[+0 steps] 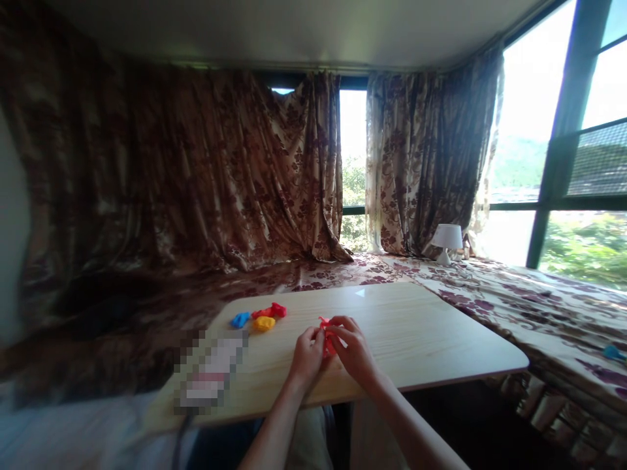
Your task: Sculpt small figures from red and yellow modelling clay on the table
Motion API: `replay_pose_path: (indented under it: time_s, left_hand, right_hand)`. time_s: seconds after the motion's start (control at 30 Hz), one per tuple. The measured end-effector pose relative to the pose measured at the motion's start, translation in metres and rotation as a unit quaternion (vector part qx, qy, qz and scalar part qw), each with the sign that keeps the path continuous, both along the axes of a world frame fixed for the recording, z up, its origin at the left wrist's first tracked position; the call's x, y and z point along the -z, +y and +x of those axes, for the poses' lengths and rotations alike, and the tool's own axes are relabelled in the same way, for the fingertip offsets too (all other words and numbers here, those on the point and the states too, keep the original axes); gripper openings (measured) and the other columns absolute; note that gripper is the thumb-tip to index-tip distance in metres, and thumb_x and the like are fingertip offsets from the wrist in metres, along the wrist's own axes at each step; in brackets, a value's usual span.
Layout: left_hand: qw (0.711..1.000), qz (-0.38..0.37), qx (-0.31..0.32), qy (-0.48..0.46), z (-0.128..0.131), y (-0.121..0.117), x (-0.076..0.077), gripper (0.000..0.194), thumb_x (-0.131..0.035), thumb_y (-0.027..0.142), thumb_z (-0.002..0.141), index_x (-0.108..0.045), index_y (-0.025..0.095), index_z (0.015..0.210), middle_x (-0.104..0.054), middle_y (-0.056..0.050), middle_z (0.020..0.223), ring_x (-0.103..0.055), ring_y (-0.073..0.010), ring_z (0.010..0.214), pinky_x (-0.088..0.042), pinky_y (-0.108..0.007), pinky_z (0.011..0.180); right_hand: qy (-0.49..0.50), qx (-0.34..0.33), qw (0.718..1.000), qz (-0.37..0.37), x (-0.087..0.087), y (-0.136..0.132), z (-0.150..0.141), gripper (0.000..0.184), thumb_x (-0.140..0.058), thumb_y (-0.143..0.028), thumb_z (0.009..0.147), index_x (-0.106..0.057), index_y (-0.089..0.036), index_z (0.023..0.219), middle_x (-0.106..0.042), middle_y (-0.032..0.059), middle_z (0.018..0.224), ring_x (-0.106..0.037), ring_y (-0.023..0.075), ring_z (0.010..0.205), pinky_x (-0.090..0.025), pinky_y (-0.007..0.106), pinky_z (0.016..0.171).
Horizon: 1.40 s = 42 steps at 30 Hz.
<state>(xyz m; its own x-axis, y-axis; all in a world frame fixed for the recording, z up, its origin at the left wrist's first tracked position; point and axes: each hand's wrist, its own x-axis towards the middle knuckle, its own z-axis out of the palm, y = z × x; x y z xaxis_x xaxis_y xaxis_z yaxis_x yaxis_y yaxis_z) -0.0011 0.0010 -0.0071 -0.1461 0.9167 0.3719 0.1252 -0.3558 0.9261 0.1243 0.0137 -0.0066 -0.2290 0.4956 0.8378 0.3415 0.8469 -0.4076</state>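
Observation:
A crumpled, thin, bright red piece (329,346), perhaps plastic film or cloth, is between my two hands just above the near part of the table. My left hand (309,356) pinches its left side with thumb and fingers. From the right, my right hand (351,343) has its fingers bent over the top of the same piece, gripping it. Its exact kind I cannot make out. Left of my hands lie similar small bundles on the table: a blue one (240,319), a yellow one (264,324) and a red one (270,311).
The pale wooden table (431,333) has rounded corners. A blurred-out device (210,372) with a cable lies at its left edge. Beyond are a flower-patterned cover (470,300), curtains (274,176) and a white lamp (446,238). A blue item (612,352) lies far right.

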Motion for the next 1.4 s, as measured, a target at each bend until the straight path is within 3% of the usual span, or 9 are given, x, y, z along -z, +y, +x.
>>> replay_pose_path:
  time_s: [0.17, 0.4, 0.57, 0.67, 0.77, 0.97, 1.17, 1.4]
  left_hand:
    - [1.000, -0.002, -0.001, -0.006, 0.001, -0.003, -0.002, 0.025, -0.051, 0.039, 0.074, -0.058, 0.017, 0.067, -0.059, 0.000, 0.060, -0.054, -0.0133, 0.057, -0.040, -0.023, 0.055]
    - [1.000, 0.011, -0.014, 0.018, 0.000, -0.008, -0.007, 0.023, -0.052, 0.036, 0.073, -0.055, 0.018, 0.061, -0.055, 0.002, 0.058, -0.050, -0.0139, 0.061, -0.039, -0.024, 0.061]
    - [1.000, 0.021, -0.022, -0.006, 0.000, -0.008, -0.008, 0.030, -0.049, 0.043, 0.076, -0.056, 0.017, 0.062, -0.056, 0.002, 0.059, -0.050, -0.0140, 0.061, -0.038, -0.024, 0.061]
    - [0.999, 0.029, -0.018, -0.008, 0.001, -0.005, -0.004, 0.024, -0.053, 0.041, 0.075, -0.057, 0.017, 0.070, -0.059, 0.001, 0.064, -0.053, -0.0138, 0.063, -0.041, -0.025, 0.063]
    - [0.999, 0.034, 0.001, 0.014, 0.003, -0.001, 0.000, 0.017, -0.056, 0.033, 0.072, -0.058, 0.017, 0.076, -0.061, -0.001, 0.070, -0.055, -0.0142, 0.066, -0.043, -0.025, 0.065]
    - [0.998, 0.044, -0.018, 0.046, 0.002, -0.003, -0.001, 0.007, -0.057, 0.023, 0.067, -0.060, 0.017, 0.069, -0.062, -0.001, 0.071, -0.056, -0.0156, 0.071, -0.043, -0.026, 0.071]
    - [0.999, 0.033, 0.013, -0.021, 0.003, -0.010, -0.010, 0.025, -0.048, 0.039, 0.078, -0.060, 0.017, 0.074, -0.063, -0.002, 0.070, -0.057, -0.0154, 0.069, -0.044, -0.026, 0.068]
    - [0.996, 0.029, 0.066, -0.060, 0.006, -0.002, -0.002, 0.026, -0.063, 0.034, 0.069, -0.060, 0.013, 0.084, -0.065, -0.004, 0.073, -0.058, -0.0134, 0.063, -0.046, -0.024, 0.061]
  right_hand:
    - [0.005, 0.036, 0.999, -0.005, 0.002, 0.003, 0.001, 0.023, -0.051, -0.012, 0.082, -0.067, -0.024, 0.094, -0.059, 0.0052, 0.094, -0.052, 0.0189, 0.089, -0.045, 0.033, 0.079]
    - [0.038, 0.067, 0.997, -0.018, 0.002, 0.004, 0.003, 0.021, -0.050, -0.016, 0.083, -0.067, -0.023, 0.094, -0.056, 0.0061, 0.096, -0.053, 0.0187, 0.089, -0.046, 0.033, 0.078]
    - [0.037, 0.077, 0.996, -0.019, 0.002, 0.005, 0.003, 0.020, -0.051, -0.018, 0.083, -0.068, -0.025, 0.093, -0.055, 0.0054, 0.096, -0.053, 0.0184, 0.087, -0.046, 0.033, 0.076]
    - [0.031, 0.084, 0.996, -0.017, 0.002, 0.004, 0.003, 0.020, -0.052, -0.018, 0.083, -0.068, -0.026, 0.093, -0.056, 0.0048, 0.095, -0.053, 0.0183, 0.085, -0.046, 0.033, 0.075]
    - [0.030, 0.078, 0.996, -0.019, 0.002, 0.004, 0.003, 0.021, -0.052, -0.018, 0.083, -0.068, -0.026, 0.095, -0.056, 0.0044, 0.093, -0.053, 0.0180, 0.085, -0.047, 0.033, 0.074]
    - [0.054, 0.073, 0.995, -0.026, 0.002, 0.005, 0.004, 0.020, -0.050, -0.022, 0.084, -0.068, -0.025, 0.094, -0.057, 0.0052, 0.091, -0.055, 0.0180, 0.083, -0.049, 0.031, 0.070]
    - [0.119, 0.019, 0.992, -0.046, 0.002, 0.006, 0.003, 0.020, -0.050, -0.022, 0.084, -0.067, -0.022, 0.093, -0.057, 0.0067, 0.095, -0.057, 0.0173, 0.085, -0.052, 0.029, 0.064]
    - [0.112, -0.027, 0.992, -0.052, 0.003, 0.005, 0.002, 0.021, -0.052, -0.020, 0.081, -0.066, -0.023, 0.097, -0.055, 0.0071, 0.101, -0.056, 0.0180, 0.091, -0.054, 0.031, 0.071]
